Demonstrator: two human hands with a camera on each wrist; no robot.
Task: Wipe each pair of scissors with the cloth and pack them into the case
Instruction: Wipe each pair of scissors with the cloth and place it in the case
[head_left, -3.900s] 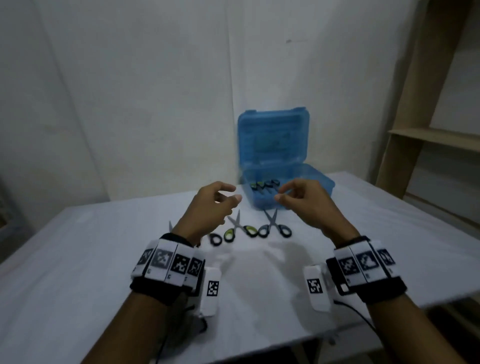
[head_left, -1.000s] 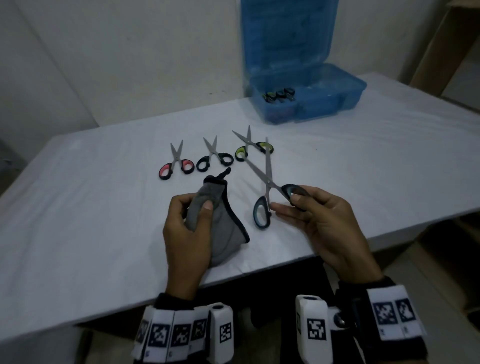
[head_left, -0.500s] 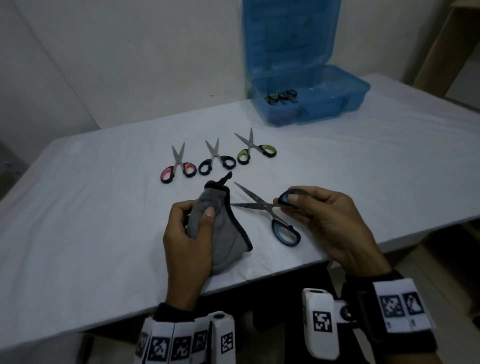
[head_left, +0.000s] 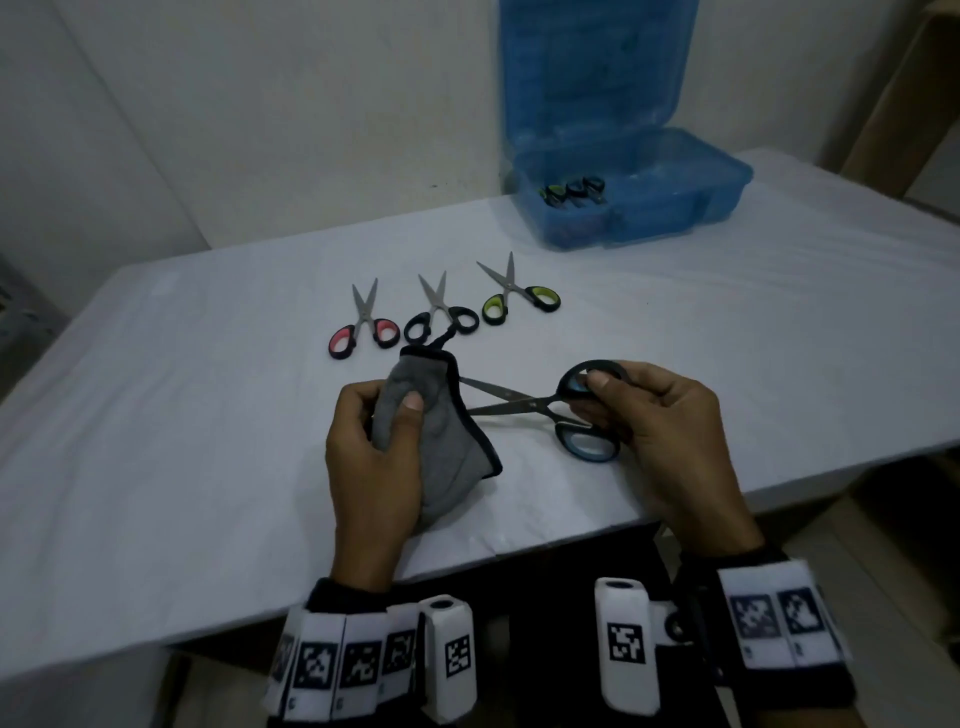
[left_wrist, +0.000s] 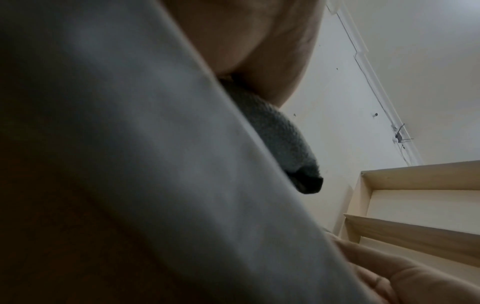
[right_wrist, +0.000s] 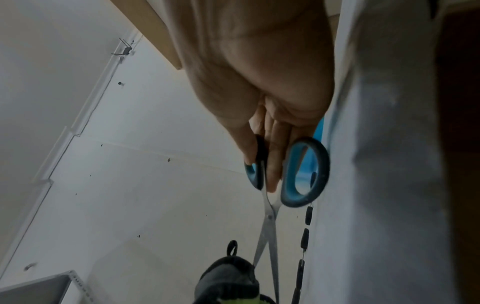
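Note:
My left hand (head_left: 374, 447) grips a bunched grey cloth (head_left: 436, 441) with a dark hem above the table's front edge; the cloth (left_wrist: 283, 142) also shows in the left wrist view. My right hand (head_left: 660, 421) pinches the upper loop of blue-handled scissors (head_left: 535, 405), held with their blades apart and pointing left, the tips reaching the cloth. The same scissors (right_wrist: 270, 216) appear in the right wrist view. Three more pairs lie in a row further back: red-handled (head_left: 363, 327), black-handled (head_left: 441, 317) and green-handled (head_left: 514, 299). The blue case (head_left: 675, 208) stands open at the back right with several scissors (head_left: 571, 192) inside.
The white table (head_left: 156, 415) runs wide to the left and right of my hands. A pale wall rises close behind it. A wooden shelf frame (head_left: 893, 93) stands at the far right, beyond the case.
The blue-handled scissors have swung from pointing away to lying crosswise and moved left, so their blade tips now meet the cloth. My left hand has barely moved.

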